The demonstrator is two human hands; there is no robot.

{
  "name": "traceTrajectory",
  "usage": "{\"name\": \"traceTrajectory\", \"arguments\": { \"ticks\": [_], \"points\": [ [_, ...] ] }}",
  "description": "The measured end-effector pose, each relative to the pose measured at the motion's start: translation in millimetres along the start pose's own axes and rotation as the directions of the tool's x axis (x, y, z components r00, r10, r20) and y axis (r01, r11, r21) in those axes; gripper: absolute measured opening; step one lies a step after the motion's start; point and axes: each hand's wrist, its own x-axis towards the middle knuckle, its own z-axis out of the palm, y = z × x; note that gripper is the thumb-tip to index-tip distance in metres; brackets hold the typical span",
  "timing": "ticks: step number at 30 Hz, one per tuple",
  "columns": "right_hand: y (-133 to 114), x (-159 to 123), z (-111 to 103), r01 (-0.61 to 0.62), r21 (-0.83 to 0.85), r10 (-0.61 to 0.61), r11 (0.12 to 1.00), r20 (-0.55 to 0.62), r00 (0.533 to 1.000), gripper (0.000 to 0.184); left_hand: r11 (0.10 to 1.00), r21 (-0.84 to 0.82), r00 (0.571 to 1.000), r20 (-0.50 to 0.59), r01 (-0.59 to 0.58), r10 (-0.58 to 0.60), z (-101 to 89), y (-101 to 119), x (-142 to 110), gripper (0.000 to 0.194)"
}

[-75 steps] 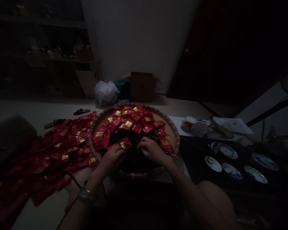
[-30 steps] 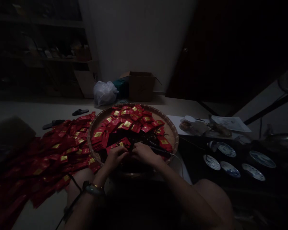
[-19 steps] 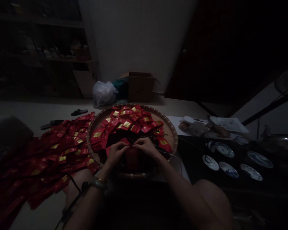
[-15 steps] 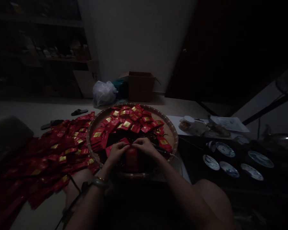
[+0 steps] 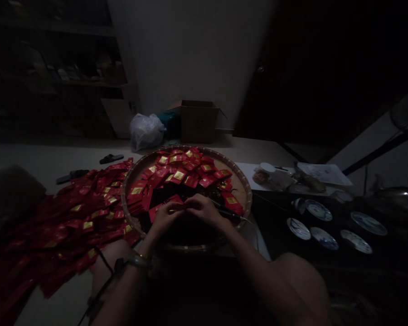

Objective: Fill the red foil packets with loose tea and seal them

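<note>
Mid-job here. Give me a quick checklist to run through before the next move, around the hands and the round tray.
1. Left hand and right hand: fingers meet over the woven tray: ok.
2. What the hands pinch: too dark and small to see: cannot tell.
3. Black corded tool: lies against the right hand; whether it is gripped: cannot tell.
4. Red gold-labelled packets: lie on the tray's far half, clear of the hands: ok.
5. Loose red packets: heaped on the table against the tray's left rim: ok.
6. Light around the hands: very dim, detail lost: not ok.
</note>
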Motion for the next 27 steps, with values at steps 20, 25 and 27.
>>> {"name": "traceTrajectory", "arguments": {
  "ticks": [20, 25, 27],
  "points": [
    [-5, 19, -1, -0.133, -0.019, 0.132, 0.991, -0.012, 0.991, 0.008, 0.988, -0.053, 0.987, 0.080, 0.143, -0.138, 9.9, 11, -3, 0.035],
    [13, 10, -10, -0.250, -0.057, 0.250, 0.967, 0.001, 0.968, 0.023, 0.931, -0.134, 0.939, 0.109, 0.339, -0.326, 17.3, 5, -7, 0.035],
    [25, -1, -22, -0.324, -0.329, 0.330, 0.887, -0.041, 0.943, 0.035, 0.905, -0.223, 0.931, 0.121, 0.363, -0.344, 18.2, 4, -9, 0.041]
  ]
}}
